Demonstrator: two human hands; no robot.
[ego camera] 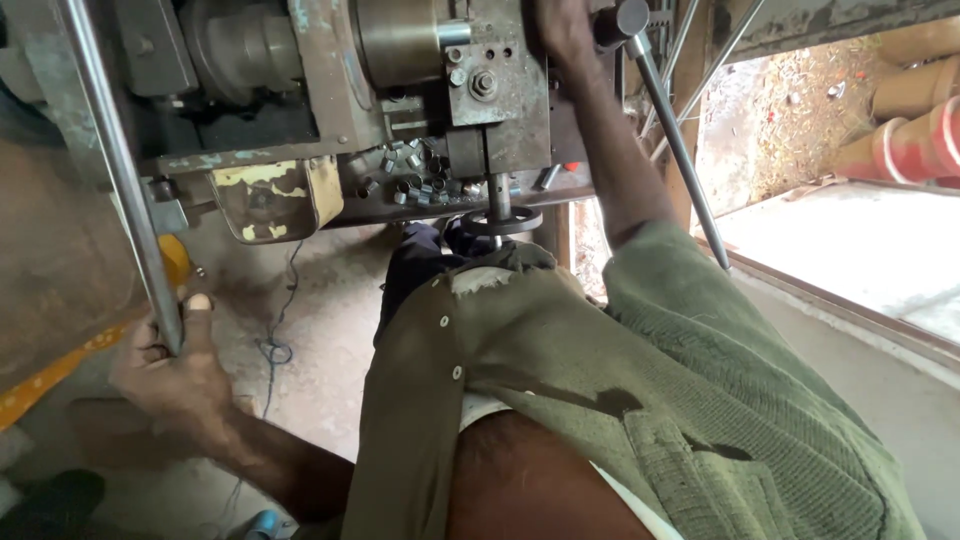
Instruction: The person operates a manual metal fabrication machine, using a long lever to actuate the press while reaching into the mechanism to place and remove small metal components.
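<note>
Left hand [170, 375] was closed around the long steel bar [120, 170]; right hand [565, 30] gripped the lathe's black-knobbed lever [640, 60]. Many small cut metal sleeves [415, 175] already lay on the machine bed [350, 205]; plenty of bar left.

Right hand [563, 30]: fingers cut by top edge, grip unreadable. Long steel rod [120, 170] exits top edge; left hand [170, 375] covers its lower end. Small metal pieces [415, 175] on machine bed: too small to identify.
</note>
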